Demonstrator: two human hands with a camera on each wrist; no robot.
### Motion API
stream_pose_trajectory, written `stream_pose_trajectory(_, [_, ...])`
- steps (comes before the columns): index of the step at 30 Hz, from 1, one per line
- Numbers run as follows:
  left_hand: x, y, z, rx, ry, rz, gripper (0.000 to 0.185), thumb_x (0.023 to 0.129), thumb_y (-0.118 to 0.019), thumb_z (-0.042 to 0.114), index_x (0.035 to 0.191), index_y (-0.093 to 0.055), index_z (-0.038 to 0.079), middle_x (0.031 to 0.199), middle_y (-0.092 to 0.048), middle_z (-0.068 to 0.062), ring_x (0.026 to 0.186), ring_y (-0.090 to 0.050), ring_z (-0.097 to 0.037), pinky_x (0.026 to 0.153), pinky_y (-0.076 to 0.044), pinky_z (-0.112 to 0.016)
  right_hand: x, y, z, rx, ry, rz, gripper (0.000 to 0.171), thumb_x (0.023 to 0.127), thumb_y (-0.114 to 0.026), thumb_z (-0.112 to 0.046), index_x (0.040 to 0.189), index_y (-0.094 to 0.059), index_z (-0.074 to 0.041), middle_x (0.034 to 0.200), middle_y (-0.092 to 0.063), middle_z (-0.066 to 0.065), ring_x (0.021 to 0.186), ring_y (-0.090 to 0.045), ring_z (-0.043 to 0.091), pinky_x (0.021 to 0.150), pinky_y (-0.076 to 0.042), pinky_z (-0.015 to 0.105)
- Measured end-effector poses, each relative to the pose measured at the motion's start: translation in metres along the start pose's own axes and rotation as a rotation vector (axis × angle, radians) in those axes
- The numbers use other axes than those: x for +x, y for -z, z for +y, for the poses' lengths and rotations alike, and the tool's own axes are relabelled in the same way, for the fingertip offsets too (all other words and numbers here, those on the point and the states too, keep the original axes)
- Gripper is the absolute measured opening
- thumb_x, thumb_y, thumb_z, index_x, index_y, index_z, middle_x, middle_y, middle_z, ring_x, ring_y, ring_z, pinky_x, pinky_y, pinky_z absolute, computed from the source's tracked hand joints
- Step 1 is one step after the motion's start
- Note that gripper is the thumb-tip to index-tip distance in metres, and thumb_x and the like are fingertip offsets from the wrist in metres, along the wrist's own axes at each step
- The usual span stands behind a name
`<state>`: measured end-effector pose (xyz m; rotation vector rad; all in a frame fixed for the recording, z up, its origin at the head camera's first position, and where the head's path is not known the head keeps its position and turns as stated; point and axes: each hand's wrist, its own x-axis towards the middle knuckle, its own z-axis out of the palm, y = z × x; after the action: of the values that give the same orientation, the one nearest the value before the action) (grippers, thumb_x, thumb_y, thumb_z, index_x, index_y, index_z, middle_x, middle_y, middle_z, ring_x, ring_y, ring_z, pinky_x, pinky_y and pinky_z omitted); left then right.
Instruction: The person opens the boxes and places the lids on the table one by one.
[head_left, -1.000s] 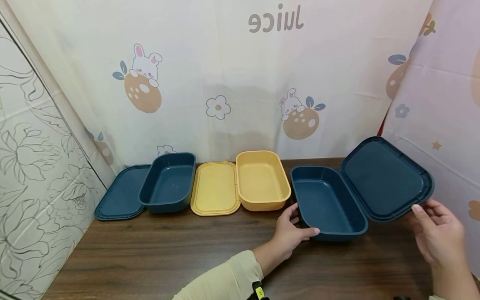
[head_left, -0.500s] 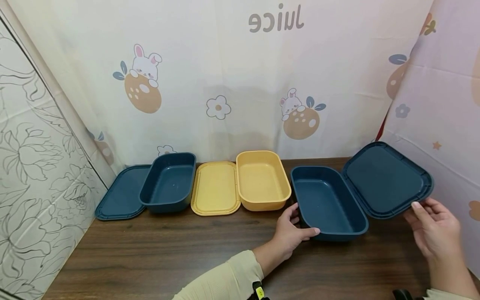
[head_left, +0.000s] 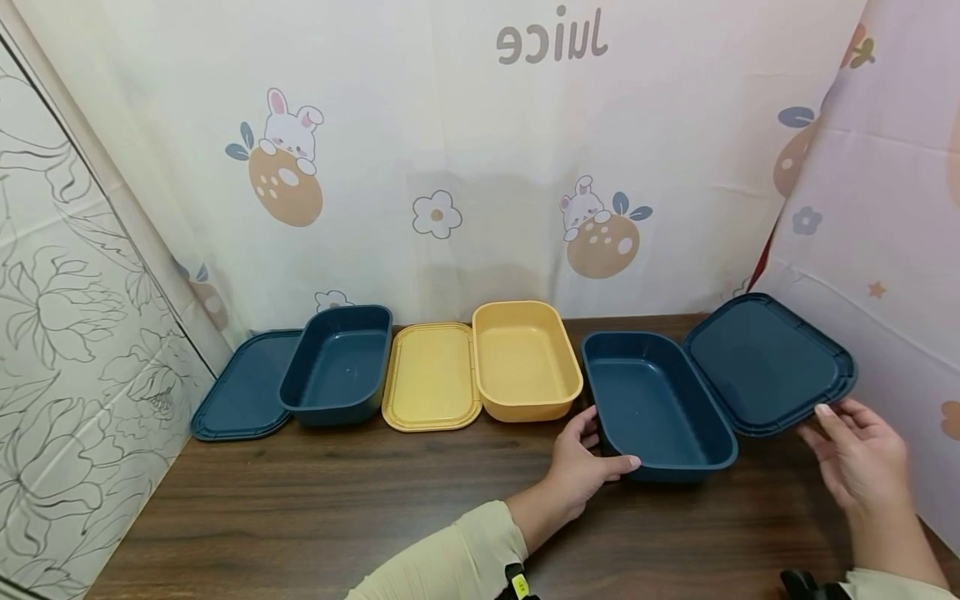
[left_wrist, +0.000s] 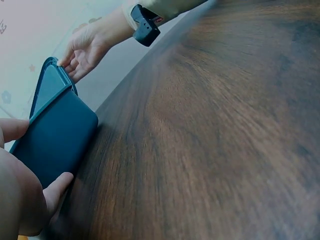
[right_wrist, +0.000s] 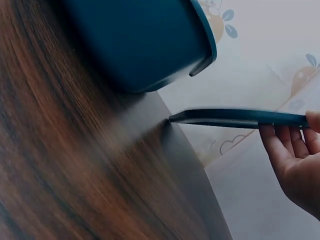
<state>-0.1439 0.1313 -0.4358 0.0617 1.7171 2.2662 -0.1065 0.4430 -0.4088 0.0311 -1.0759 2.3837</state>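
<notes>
At the right of the head view stands a dark blue plastic food container [head_left: 652, 408], upright on the table with nothing inside. My left hand [head_left: 573, 471] grips its front left corner, the thumb on the front rim and the fingers along the left side. My right hand [head_left: 862, 454] pinches the front right edge of a matching blue lid [head_left: 768, 367]. The lid slants, its left edge low beside the container and its held side raised. In the right wrist view the lid [right_wrist: 225, 118] appears edge-on, thumb above and fingers beneath.
Left of the container, a yellow container [head_left: 525, 354] and yellow lid [head_left: 432, 379] lie side by side. Farther left are another blue container [head_left: 337, 371] and its blue lid [head_left: 247, 387]. A printed curtain [head_left: 450, 150] hangs behind the wooden table [head_left: 375, 500].
My right hand has lowered the lid's raised side and shifted slightly left, so the lid slants less. My left hand and the containers have stayed in place.
</notes>
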Motion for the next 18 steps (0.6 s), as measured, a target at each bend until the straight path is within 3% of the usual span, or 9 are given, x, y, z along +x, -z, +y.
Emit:
stream_pose_trajectory(4, [0.000,0.000,0.000,-0.007,0.002,0.005,0.078,0.067,-0.081,-0.014,0.134,-0.054,0.014,0.117,-0.051,-0.006,0.111,-0.053,-0.027,0.069,-0.058,-0.041,0.001,0.004,0.000,-0.053,-0.001,0.034,0.026,0.090,-0.053,0.018,0.107,-0.062,0.002,0.094,-0.067,0.009,0.082,-0.069,0.017,0.060,-0.058,0.032])
stream_pose_trajectory(11, [0.001,-0.001,-0.001,-0.035,0.016,0.005,0.079,0.067,-0.080,-0.016,0.134,-0.054,0.014,0.118,-0.051,-0.007,0.108,-0.055,-0.026,0.069,-0.058,-0.043,0.007,0.007,-0.001,-0.201,0.016,0.077,0.067,0.087,-0.058,0.017,0.144,-0.036,-0.010,0.101,-0.068,0.004,0.084,-0.070,0.013,0.055,-0.058,0.031])
stream_pose_trajectory(18, [0.000,-0.001,-0.001,-0.052,0.022,-0.003,0.079,0.067,-0.080,-0.017,0.135,-0.054,0.014,0.117,-0.050,-0.008,0.104,-0.056,-0.026,0.070,-0.058,-0.044,0.015,0.013,-0.003,-0.269,-0.126,0.164,0.088,0.085,-0.062,0.016,0.155,-0.020,-0.018,0.095,-0.064,-0.001,0.080,-0.068,0.010,0.056,-0.058,0.034])
